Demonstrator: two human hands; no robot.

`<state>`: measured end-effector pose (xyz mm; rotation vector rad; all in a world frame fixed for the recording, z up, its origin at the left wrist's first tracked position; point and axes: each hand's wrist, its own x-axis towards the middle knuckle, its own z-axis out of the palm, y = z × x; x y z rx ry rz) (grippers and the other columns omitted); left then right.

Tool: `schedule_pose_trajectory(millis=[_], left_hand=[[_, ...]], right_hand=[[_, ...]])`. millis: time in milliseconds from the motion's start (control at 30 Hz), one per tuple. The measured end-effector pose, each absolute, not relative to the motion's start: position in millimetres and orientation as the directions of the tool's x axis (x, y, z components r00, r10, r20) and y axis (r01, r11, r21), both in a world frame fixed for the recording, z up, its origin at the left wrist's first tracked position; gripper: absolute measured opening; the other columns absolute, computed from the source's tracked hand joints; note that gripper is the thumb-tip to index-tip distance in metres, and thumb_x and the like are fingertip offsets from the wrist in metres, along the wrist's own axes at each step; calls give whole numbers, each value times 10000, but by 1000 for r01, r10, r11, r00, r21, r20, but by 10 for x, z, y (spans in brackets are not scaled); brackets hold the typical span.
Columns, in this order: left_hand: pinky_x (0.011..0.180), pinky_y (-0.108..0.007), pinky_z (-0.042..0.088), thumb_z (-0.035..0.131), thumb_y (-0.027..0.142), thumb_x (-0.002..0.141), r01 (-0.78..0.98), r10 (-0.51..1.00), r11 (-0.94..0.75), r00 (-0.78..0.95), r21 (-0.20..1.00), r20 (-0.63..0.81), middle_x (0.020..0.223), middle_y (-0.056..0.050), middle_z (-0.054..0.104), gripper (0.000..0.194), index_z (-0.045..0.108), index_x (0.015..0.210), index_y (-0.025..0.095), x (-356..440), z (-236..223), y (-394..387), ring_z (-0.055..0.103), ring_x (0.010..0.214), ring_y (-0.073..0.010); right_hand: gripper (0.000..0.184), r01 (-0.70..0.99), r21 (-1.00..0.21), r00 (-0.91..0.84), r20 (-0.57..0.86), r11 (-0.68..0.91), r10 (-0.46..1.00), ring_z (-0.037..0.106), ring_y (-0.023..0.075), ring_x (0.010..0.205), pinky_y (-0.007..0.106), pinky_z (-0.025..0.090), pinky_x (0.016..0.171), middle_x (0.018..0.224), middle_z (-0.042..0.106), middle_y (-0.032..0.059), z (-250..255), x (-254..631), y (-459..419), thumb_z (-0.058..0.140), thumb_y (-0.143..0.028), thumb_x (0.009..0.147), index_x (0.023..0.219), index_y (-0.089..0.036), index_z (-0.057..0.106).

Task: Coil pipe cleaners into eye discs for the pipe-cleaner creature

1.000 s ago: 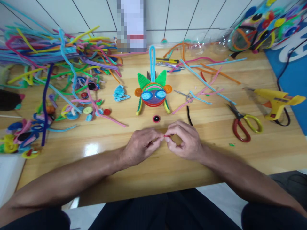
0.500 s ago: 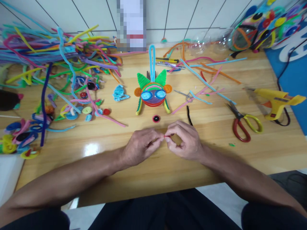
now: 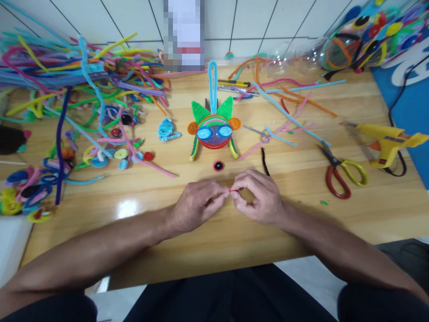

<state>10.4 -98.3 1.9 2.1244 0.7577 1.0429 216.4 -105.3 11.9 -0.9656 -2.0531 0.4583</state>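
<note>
Near the front of the wooden table, my left hand (image 3: 203, 201) and my right hand (image 3: 256, 195) meet fingertip to fingertip. Both pinch a small red piece (image 3: 230, 191), perhaps pipe cleaner; most of it is hidden by the fingers. Just beyond them lies a round black eye with a red rim (image 3: 218, 166). Farther back sits a colourful pipe-cleaner figure (image 3: 215, 133) with green pointed ears, blue oval eyes, orange coils at its sides and a tall blue loop on top. A short black pipe cleaner (image 3: 264, 162) lies beyond my right hand.
Scissors with red and yellow handles (image 3: 342, 172) and a yellow glue gun (image 3: 385, 138) lie on the right. Small scissors (image 3: 256, 131) rest beside the figure. A heap of pipe cleaners (image 3: 67, 71) covers the back left. A blue coiled piece (image 3: 166, 130) lies left of the figure.
Both hands hold the same pinch on the red piece, with hardly any movement. The rest of the table looks the same apart from a slight shift of the view.
</note>
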Motion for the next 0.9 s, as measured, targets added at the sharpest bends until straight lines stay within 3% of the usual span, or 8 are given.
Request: schedule_pose_trajectory(millis=[900], left_hand=[[621, -201, 516, 625, 103, 956, 212, 720, -632, 515, 745, 465, 758, -39, 714, 55, 656, 975, 145, 105, 13, -977, 652, 659, -110]], right_hand=[[179, 470, -595, -395, 519, 652, 758, 662, 189, 743, 325, 547, 666, 803, 674, 24, 125, 2172, -1040, 625, -91, 835, 927, -234, 568]])
